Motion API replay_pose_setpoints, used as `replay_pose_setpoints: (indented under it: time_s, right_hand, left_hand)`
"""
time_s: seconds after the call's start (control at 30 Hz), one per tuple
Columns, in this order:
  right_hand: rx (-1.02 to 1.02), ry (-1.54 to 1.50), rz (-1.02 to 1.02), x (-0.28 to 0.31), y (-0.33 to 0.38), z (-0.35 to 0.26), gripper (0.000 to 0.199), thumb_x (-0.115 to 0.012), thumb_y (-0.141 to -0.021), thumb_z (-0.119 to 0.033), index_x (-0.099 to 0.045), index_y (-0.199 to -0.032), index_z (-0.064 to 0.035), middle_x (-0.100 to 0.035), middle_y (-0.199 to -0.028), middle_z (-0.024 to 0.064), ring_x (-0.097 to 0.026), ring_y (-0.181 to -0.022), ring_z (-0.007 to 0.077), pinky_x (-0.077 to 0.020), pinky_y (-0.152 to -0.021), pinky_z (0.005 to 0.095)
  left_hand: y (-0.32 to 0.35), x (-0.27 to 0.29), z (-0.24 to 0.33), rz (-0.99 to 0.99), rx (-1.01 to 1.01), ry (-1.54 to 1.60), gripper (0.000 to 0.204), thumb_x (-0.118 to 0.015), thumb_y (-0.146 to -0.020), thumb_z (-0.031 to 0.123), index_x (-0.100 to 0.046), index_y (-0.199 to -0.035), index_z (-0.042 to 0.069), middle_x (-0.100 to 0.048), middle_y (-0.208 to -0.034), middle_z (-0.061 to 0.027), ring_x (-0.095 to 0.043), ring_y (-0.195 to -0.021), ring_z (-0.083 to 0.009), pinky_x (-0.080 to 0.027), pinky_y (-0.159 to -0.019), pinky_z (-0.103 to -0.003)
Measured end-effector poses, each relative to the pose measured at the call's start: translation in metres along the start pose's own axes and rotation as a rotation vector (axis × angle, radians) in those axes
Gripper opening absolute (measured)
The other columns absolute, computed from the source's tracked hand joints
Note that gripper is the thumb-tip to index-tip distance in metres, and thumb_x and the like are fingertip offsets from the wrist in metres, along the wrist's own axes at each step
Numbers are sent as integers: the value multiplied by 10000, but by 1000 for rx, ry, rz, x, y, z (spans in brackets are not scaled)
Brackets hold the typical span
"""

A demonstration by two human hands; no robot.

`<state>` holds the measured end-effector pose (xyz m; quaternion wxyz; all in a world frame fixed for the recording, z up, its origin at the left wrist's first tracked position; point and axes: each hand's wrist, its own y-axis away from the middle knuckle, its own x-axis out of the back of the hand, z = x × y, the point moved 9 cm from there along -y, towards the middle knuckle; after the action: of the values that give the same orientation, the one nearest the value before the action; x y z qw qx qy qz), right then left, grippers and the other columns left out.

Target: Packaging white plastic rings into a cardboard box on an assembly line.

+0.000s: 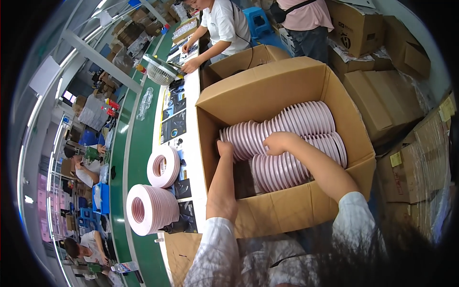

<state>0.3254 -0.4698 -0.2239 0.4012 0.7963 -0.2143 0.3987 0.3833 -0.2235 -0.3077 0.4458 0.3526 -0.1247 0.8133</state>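
Note:
A big open cardboard box point(287, 81) holds rows of pale pink flat rings point(291, 126) standing on edge. Both of my arms reach down into it. My left hand point(224, 147) presses against the left end of the upper row. My right hand point(277, 142) rests with curled fingers on the rings between the two rows, gripping a bunch of them. Two more stacks of pink rings point(148, 208) lie on the white worktable point(193, 95) left of the box.
A green conveyor belt point(138, 158) runs past the table. Dark flat packets point(173, 125) lie on the table. A co-worker in a white shirt point(224, 24) works further along, beside a small fan point(160, 71). Stacked cartons point(382, 100) stand at the right.

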Motion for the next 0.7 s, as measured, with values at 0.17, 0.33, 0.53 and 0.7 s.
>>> replay_pose_setpoints:
  time_s: [0.17,0.33,0.53,0.7]
  right_hand:
    - [26,49,70,-1,-10,2,394,-594,-829,-289,-641,-1162,-83,-673,-1054,181,-636,-1000,333,-492,-898,425]
    - [6,24,160,19,-1,-9,370,-600,-818,-289,-647,-1105,-60,-662,-1033,214,-628,-1001,342,-495,-878,445]
    - [296,-571,715,60,2,-3,457,-703,-818,-239,-578,-1180,9,-657,-1077,198,-631,-1038,307,-490,-916,396]
    - [481,-1033,718,59,-7,-7,468,-752,-790,-219,-603,-1141,53,-684,-1041,180,-662,-947,197,-518,-840,330]
  left_hand:
    - [3,15,21,30,-148,-113,276,-547,-790,53,-535,-1032,-78,-623,-997,-306,-600,-993,-458,-477,-879,-464]
    - [13,64,78,158,-355,-192,243,-543,-775,9,-514,-1008,-56,-611,-960,-306,-588,-930,-485,-471,-844,-524]
    - [66,83,166,8,-542,47,330,-557,-784,2,-528,-1109,-51,-628,-982,-242,-626,-906,-400,-488,-818,-456]
    - [104,20,173,-528,-257,661,327,-623,-905,115,-516,-1162,-57,-647,-925,-115,-637,-815,-168,-517,-694,-285]
